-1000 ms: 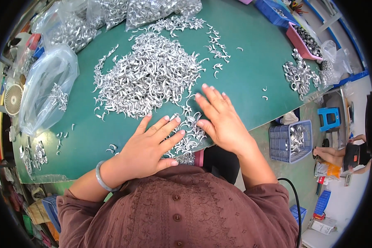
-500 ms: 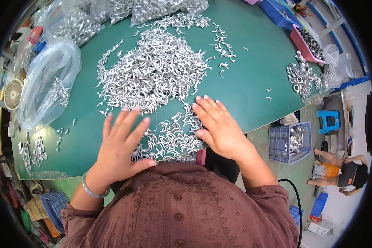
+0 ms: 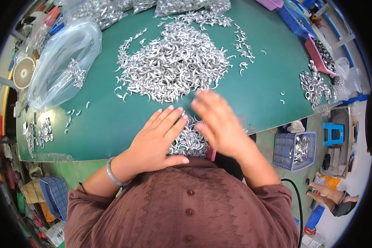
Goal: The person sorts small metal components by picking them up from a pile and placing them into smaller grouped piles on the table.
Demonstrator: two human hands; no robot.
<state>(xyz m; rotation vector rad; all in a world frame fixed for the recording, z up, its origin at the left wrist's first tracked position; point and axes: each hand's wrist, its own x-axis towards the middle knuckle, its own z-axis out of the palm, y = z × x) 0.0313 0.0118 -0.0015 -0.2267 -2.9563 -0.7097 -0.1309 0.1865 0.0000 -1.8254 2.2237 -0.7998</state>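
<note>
A large heap of small curved silver metal pieces (image 3: pixel 173 62) lies on the green table (image 3: pixel 124 120). A smaller cluster of curved metal pieces (image 3: pixel 190 142) is between my hands at the near edge, against my body. My left hand (image 3: pixel 158 138) lies flat along the left side of this cluster, fingers stretched and thumb out, holding nothing. On the other side is my right hand (image 3: pixel 221 124), somewhat blurred, its fingers extended and nothing seen in them. Part of a pink container (image 3: pixel 211 154) shows under the table edge; most of it is hidden.
A clear plastic bag (image 3: pixel 66 68) with some curved pieces lies at the left. Filled bags (image 3: pixel 186 6) stand at the back. A pink bin (image 3: pixel 320 53) and silver rings (image 3: pixel 314 87) are at the right. A blue crate (image 3: pixel 294 151) stands on the floor; another person is beyond.
My left hand has moved right, toward my right hand. The pieces between them, spread wider before, are now in a narrower cluster at the near edge. The whole view has shifted somewhat.
</note>
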